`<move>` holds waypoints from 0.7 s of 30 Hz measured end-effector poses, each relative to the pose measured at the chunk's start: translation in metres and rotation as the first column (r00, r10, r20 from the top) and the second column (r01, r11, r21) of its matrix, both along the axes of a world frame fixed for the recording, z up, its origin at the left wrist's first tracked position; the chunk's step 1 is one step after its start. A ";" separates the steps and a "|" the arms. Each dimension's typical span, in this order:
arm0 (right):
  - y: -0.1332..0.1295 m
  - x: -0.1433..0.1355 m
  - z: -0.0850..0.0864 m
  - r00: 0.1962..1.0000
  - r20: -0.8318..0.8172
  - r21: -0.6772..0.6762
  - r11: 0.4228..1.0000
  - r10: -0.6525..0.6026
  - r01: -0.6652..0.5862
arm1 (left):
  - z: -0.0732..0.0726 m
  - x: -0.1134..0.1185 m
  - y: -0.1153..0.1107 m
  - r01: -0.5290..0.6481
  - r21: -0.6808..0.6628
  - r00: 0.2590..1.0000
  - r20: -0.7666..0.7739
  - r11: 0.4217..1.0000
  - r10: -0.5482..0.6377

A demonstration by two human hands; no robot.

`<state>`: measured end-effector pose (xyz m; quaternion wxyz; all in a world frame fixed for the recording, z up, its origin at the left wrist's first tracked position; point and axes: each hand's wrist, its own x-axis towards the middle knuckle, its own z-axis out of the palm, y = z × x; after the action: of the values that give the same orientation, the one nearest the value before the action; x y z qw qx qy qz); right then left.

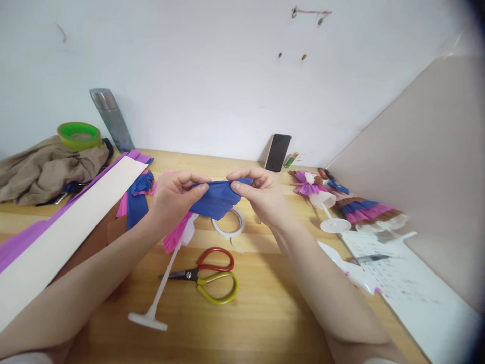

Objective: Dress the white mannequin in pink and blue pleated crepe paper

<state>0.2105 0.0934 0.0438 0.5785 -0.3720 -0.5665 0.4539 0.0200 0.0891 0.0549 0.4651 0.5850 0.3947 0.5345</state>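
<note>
A strip of blue crepe paper [216, 198] is stretched between my two hands above the table, its upper edge gathered and its lower edge hanging loose. My left hand [178, 191] pinches it at the left end, thumb against fingers. At the other end my right hand [257, 189] pinches the same edge. Below the paper lies a white plastic stand [162, 285] with a round base and pink crepe paper [177, 233] at its top. Scissors [193, 274] with one red and one yellow handle lie beside it. A roll of white tape [242, 222] is partly hidden behind the blue paper.
Left are a long cream board [76, 227], purple paper [28, 242], a brown cloth [49, 169], a green tape roll [79, 132] and a flask [113, 119]. A phone [278, 152] leans on the wall. Right are paper-dressed stands [335, 225], a glue bottle [350, 270] and a whiteboard [413, 293].
</note>
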 end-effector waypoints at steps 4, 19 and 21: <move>0.000 0.002 0.001 0.998 -0.042 -0.025 0.998 0.054 -0.055 | -0.004 -0.002 0.000 -0.040 0.131 0.999 -0.018 0.991 0.042; -0.011 -0.002 0.006 0.973 0.205 0.111 0.990 -0.105 0.084 | -0.005 -0.002 -0.003 -0.031 0.220 0.991 -0.117 0.975 0.058; -0.012 -0.002 0.006 0.946 0.283 0.207 0.973 -0.161 0.103 | -0.006 -0.002 -0.003 -0.072 0.220 0.981 -0.161 0.973 0.109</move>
<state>0.2087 0.0811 0.0498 0.5485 -0.4166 -0.6616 0.2967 0.0181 0.0859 0.0489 0.3391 0.6566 0.4002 0.5419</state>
